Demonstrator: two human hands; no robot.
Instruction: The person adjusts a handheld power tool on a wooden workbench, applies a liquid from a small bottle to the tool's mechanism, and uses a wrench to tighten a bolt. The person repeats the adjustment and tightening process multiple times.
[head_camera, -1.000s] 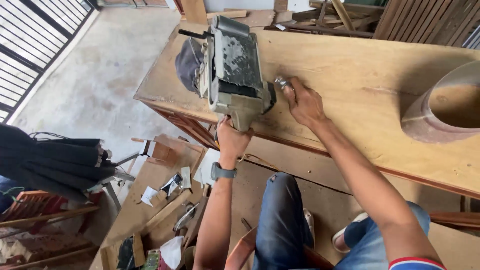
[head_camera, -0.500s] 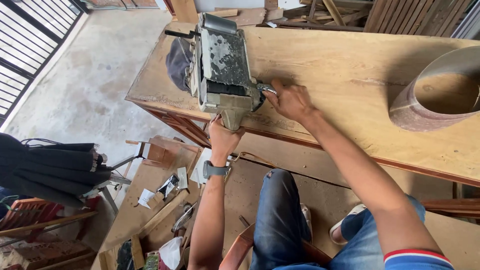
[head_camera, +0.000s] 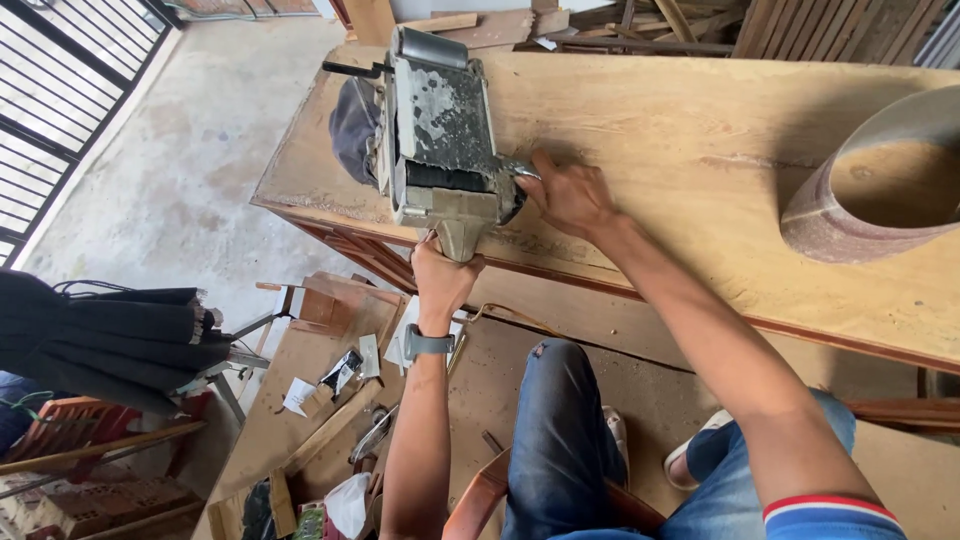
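A worn grey belt sander (head_camera: 437, 130) lies upturned on the wooden workbench (head_camera: 680, 130), near its front left edge. My left hand (head_camera: 443, 273) grips the sander's handle, which hangs over the bench edge; a dark watch is on that wrist. My right hand (head_camera: 568, 193) rests against the sander's right side, fingers closed on a small metal lever there. A dark dust bag (head_camera: 353, 128) hangs off the sander's left side.
A loop of reddish sanding belt (head_camera: 872, 185) stands at the bench's right. Timber offcuts (head_camera: 600, 20) lie behind the bench. Below left is a low board with scraps and tools (head_camera: 330, 380), folded dark cloth (head_camera: 120, 335) and a metal gate (head_camera: 50, 90).
The view has shifted so the sander sits slightly higher and more centred. Both hands stay on the sander; my right hand has worked at the lever on its side.
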